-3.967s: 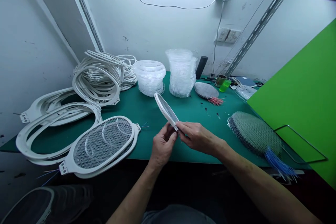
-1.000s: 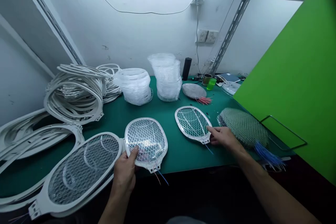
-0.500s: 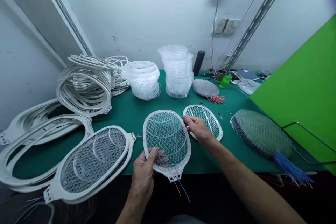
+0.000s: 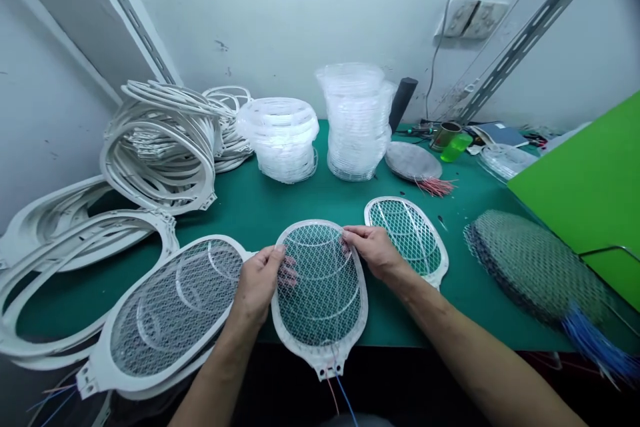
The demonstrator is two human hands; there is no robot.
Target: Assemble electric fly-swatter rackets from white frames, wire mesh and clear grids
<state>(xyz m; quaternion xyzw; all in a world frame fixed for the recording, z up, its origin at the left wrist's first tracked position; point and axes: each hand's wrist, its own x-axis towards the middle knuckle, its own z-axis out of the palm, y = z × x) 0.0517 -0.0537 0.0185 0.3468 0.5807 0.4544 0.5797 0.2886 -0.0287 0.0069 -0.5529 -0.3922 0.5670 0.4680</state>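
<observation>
On the worktop (image 4: 295, 203): white racket frames (image 4: 160, 147) piled at left, clear plastic frames (image 4: 357, 123) stacked behind, a mesh pile (image 4: 535, 267) at right.
Held racket (image 4: 320, 293): between the hands, lying nearly flat, its handle end over the worktop's near edge.
Left hand (image 4: 257, 283): gripping the frame's left edge, thumb on top, fingers apparently curled behind the mesh, though hard to see.
Right hand (image 4: 373, 252): pinching the frame's upper right edge, just beside a second racket (image 4: 407, 240).
Wires (image 4: 340, 393): red and blue, hanging from the handle end.

**Desk Layout: Racket Components**

The green-topped desk (image 4: 280, 210) carries white plastic frames (image 4: 160, 160) at left, clear plastic frame stacks (image 4: 357, 123) at upper centre, a wired mesh stack (image 4: 535, 267) at right, and a meshed racket frame (image 4: 407, 237) at centre right.
</observation>
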